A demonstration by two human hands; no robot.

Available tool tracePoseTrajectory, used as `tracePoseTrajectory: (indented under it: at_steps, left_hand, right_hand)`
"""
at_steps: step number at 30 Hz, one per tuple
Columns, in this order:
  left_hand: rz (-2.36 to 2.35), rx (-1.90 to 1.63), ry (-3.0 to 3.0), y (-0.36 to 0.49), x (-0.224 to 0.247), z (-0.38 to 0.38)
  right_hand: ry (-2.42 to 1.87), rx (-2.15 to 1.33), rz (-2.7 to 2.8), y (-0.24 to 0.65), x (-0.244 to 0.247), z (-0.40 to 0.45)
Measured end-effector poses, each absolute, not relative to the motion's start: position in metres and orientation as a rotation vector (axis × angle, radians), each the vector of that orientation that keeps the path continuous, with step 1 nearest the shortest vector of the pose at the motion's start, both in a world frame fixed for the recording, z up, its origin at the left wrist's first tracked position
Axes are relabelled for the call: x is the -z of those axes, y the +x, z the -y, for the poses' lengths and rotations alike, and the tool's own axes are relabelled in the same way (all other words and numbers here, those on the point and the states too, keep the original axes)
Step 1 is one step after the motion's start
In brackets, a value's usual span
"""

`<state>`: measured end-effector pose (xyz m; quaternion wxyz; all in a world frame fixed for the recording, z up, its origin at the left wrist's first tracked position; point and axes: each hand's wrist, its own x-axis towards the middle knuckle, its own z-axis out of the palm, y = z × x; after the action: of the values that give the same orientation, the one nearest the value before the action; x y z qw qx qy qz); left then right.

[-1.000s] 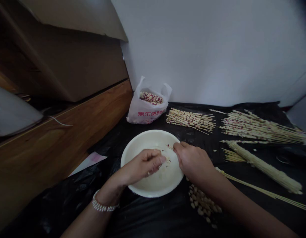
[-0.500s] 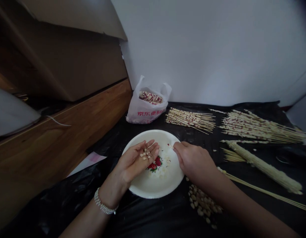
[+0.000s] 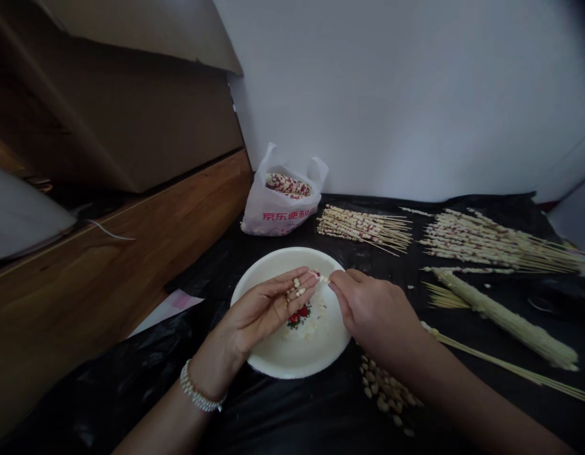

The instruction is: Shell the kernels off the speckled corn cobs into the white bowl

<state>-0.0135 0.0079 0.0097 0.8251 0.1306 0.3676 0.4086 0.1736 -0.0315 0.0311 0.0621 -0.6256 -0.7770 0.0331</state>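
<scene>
My left hand (image 3: pixel 261 309) is palm up over a white bowl (image 3: pixel 316 360), cupping several pale corn kernels (image 3: pixel 299 292). Its fingertips meet the tip of a skewer threaded with white and red kernels (image 3: pixel 323 279). My right hand (image 3: pixel 371 306) is closed around that skewer, hiding most of it, above the bowl's right side. Inside the bowl, pale bits lie beside a printed red flower (image 3: pixel 299 314). A pile of brownish, rounded pieces (image 3: pixel 385 388) lies below my right forearm; their kind is unclear.
Behind the bowl stands a white plastic bag (image 3: pixel 283 218) holding speckled corn cobs (image 3: pixel 289 184). Bundles of threaded skewers (image 3: pixel 359 227) lie to its right. A stripped cob (image 3: pixel 510 322) and bare sticks (image 3: pixel 510 366) rest on black plastic sheeting (image 3: pixel 283 417). A cardboard box (image 3: pixel 169 120) is at left.
My left hand has moved right and tilted, bringing its fingertips to the skewer's tip. The kernels have shifted toward its fingers. My right hand has barely moved.
</scene>
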Motion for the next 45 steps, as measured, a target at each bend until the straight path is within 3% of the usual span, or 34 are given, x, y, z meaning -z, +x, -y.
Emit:
tracePoseTrajectory:
  at_steps: [13, 45]
  left_hand:
    - [-0.849, -0.996, 0.334, -0.010, -0.011, -0.006]
    - [-0.858, -0.992, 0.382, -0.012, -0.009, -0.004]
  right_hand:
    - [-1.355, 0.159, 2.200, 0.179, -0.017, 0.039]
    - [-1.333, 0.222, 2.200, 0.176, -0.018, 0.044]
